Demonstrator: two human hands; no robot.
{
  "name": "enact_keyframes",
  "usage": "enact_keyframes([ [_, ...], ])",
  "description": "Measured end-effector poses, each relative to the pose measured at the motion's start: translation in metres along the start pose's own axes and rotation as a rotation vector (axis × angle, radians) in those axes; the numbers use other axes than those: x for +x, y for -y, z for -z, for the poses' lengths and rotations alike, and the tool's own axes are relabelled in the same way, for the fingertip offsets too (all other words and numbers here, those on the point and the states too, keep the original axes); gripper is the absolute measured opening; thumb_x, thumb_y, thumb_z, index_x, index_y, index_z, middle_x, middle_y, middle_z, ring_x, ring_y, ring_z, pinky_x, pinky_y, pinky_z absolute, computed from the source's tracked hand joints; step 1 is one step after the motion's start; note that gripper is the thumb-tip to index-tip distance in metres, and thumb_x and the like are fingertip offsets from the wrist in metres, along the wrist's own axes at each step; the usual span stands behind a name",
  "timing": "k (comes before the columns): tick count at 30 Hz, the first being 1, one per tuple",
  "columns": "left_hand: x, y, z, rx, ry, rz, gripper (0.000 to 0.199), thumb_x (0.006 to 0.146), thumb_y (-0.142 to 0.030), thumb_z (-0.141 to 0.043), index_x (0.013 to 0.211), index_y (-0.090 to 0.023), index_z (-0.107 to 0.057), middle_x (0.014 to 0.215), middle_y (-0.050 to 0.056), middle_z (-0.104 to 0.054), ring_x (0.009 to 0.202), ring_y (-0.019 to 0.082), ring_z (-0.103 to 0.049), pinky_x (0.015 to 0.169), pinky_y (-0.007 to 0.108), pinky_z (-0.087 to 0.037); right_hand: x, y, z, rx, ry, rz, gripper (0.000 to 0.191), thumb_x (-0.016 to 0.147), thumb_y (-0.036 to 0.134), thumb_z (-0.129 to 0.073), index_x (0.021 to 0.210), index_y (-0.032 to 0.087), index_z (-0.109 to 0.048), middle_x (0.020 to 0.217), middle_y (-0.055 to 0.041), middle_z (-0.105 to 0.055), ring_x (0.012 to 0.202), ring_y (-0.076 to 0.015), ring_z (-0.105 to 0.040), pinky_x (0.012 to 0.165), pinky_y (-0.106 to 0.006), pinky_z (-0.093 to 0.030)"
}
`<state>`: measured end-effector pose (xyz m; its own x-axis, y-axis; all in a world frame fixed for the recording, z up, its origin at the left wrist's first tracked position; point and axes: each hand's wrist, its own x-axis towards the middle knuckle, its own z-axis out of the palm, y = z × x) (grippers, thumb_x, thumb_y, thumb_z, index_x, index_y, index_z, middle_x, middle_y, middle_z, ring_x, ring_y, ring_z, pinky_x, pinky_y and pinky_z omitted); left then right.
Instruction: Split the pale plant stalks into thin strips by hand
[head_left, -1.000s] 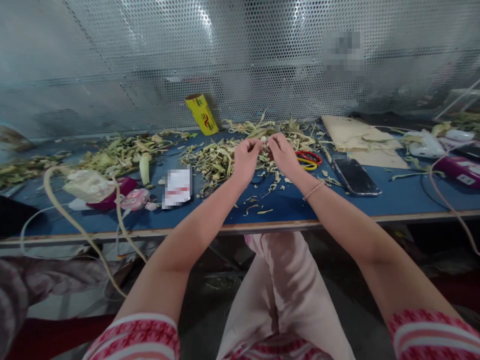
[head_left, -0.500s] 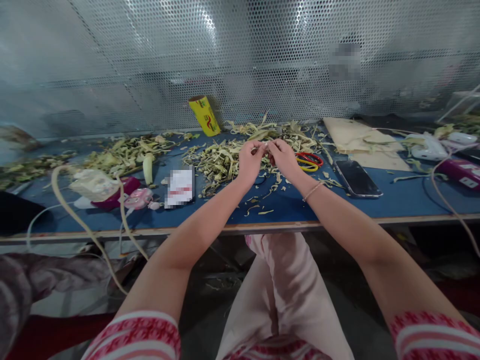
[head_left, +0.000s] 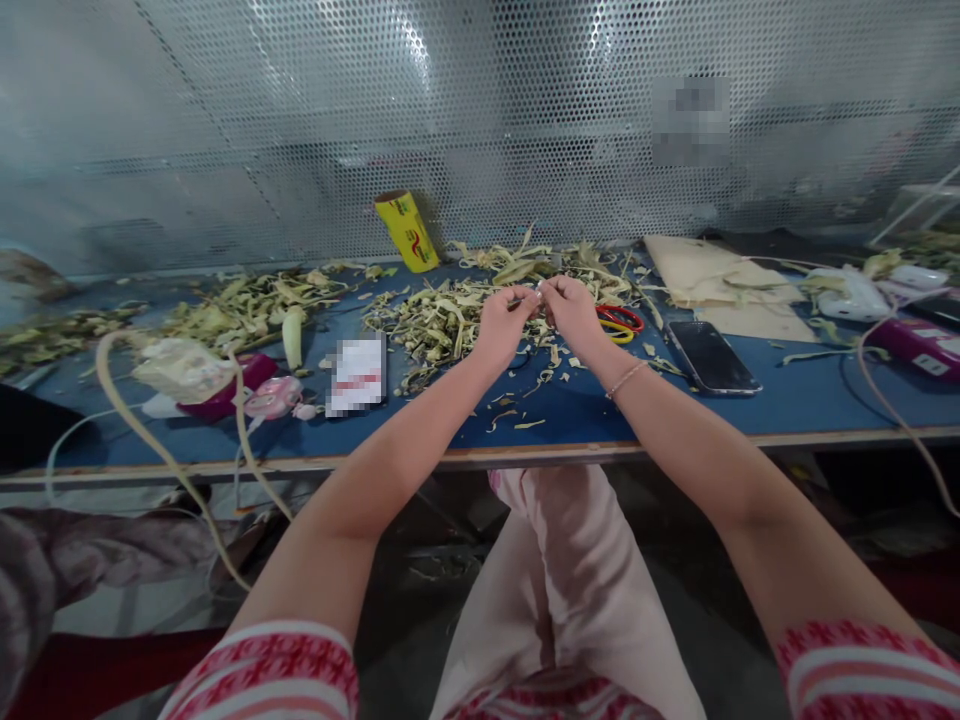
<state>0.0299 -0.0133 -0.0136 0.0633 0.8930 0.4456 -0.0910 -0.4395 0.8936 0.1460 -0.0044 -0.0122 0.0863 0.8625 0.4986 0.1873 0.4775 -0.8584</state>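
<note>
My left hand (head_left: 504, 318) and my right hand (head_left: 568, 312) meet fingertip to fingertip over the blue table. Both are closed in a pinch around a tiny pale piece (head_left: 539, 292), too small to name. Around and behind them spreads a heap of dried, yellow-green plant pieces (head_left: 442, 318), with longer strips (head_left: 521, 268) on the far side. Beside my right hand lie scissors with red and yellow handles (head_left: 619, 322), their blades hidden. Small scraps (head_left: 529, 424) are scattered on the table nearer to me.
A yellow tube (head_left: 411, 232) leans against the perforated metal wall. To the right are a phone (head_left: 712, 356) and brown cardboard (head_left: 724, 275). On the left lie a white card (head_left: 357, 374), a pink gadget (head_left: 273, 398), a pale hose (head_left: 154, 450) and another plant heap (head_left: 247, 305).
Both hands stay together at nearly the same spot, with slight finger movement. The pale piece between the fingertips shows a little more clearly now. The view has shifted very slightly.
</note>
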Motion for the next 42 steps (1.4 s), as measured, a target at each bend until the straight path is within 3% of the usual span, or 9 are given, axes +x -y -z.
enact_keyframes([
  [4,0.002,-0.001,-0.001,-0.103,-0.052,0.067,0.022,0.074,-0.029,-0.069,0.063,-0.015,-0.058,0.053,-0.002,-0.05,0.052,0.007,-0.042,0.055,0.021,-0.035,-0.002,0.001,-0.001,0.124,0.03,-0.081,0.022,0.086,0.034,-0.053,0.069,0.02,-0.049,0.045,0.007,-0.037,0.041,-0.0086,-0.035,0.044,-0.024,-0.03],
  [11,0.007,-0.004,0.001,-0.249,-0.118,0.119,0.025,0.075,-0.02,-0.068,0.057,-0.014,-0.053,0.049,-0.004,-0.044,0.049,0.005,-0.037,0.053,0.02,-0.032,-0.002,0.004,-0.003,0.163,0.046,-0.058,0.028,0.083,0.04,-0.059,0.067,0.02,-0.048,0.045,0.0081,-0.037,0.039,-0.0066,-0.034,0.043,-0.023,-0.029],
  [18,0.003,-0.007,0.003,-0.1,0.067,0.003,0.026,0.072,-0.028,-0.072,0.057,-0.014,-0.056,0.054,-0.002,-0.048,0.053,0.006,-0.04,0.054,0.021,-0.033,0.0,0.0,-0.001,0.239,-0.018,-0.095,0.025,0.082,0.039,-0.059,0.069,0.019,-0.05,0.043,0.0089,-0.036,0.038,-0.0065,-0.034,0.042,-0.022,-0.029],
  [21,0.003,-0.007,0.003,-0.119,0.089,0.002,0.028,0.071,-0.029,-0.072,0.055,-0.014,-0.055,0.052,-0.003,-0.048,0.052,0.006,-0.039,0.053,0.021,-0.033,0.001,-0.001,-0.002,0.266,-0.028,-0.12,0.024,0.083,0.037,-0.059,0.069,0.02,-0.048,0.044,0.0094,-0.034,0.038,-0.0064,-0.032,0.042,-0.022,-0.029],
  [27,0.008,-0.007,0.001,-0.211,-0.067,0.111,0.028,0.075,-0.023,-0.069,0.054,-0.014,-0.052,0.049,-0.004,-0.043,0.05,0.005,-0.037,0.052,0.019,-0.033,-0.002,0.005,-0.003,0.229,0.0,-0.054,0.024,0.085,0.037,-0.056,0.07,0.021,-0.046,0.048,0.0083,-0.035,0.04,-0.0063,-0.031,0.042,-0.022,-0.027],
  [32,0.008,-0.008,0.002,-0.235,-0.11,0.115,0.026,0.078,-0.02,-0.066,0.056,-0.015,-0.052,0.052,-0.004,-0.044,0.051,0.005,-0.041,0.057,0.021,-0.037,-0.005,0.01,-0.002,0.133,0.053,0.025,0.029,0.085,0.046,-0.054,0.072,0.022,-0.045,0.05,0.0071,-0.036,0.043,-0.0073,-0.033,0.044,-0.023,-0.029],
  [36,0.004,-0.009,0.002,-0.255,-0.061,0.127,0.023,0.078,-0.024,-0.067,0.06,-0.014,-0.055,0.057,-0.003,-0.048,0.055,0.005,-0.044,0.062,0.022,-0.04,-0.006,0.008,0.001,0.122,0.04,0.005,0.031,0.085,0.049,-0.054,0.073,0.022,-0.045,0.05,0.0071,-0.036,0.044,-0.0081,-0.035,0.044,-0.024,-0.03],
  [42,0.001,-0.011,0.0,-0.4,0.036,0.289,0.015,0.081,-0.019,-0.064,0.069,-0.014,-0.057,0.064,-0.001,-0.055,0.061,0.005,-0.053,0.072,0.023,-0.047,-0.008,0.008,0.002,0.101,0.019,0.028,0.026,0.087,0.044,-0.052,0.076,0.023,-0.043,0.051,0.0072,-0.039,0.045,-0.0089,-0.037,0.047,-0.025,-0.032],
])
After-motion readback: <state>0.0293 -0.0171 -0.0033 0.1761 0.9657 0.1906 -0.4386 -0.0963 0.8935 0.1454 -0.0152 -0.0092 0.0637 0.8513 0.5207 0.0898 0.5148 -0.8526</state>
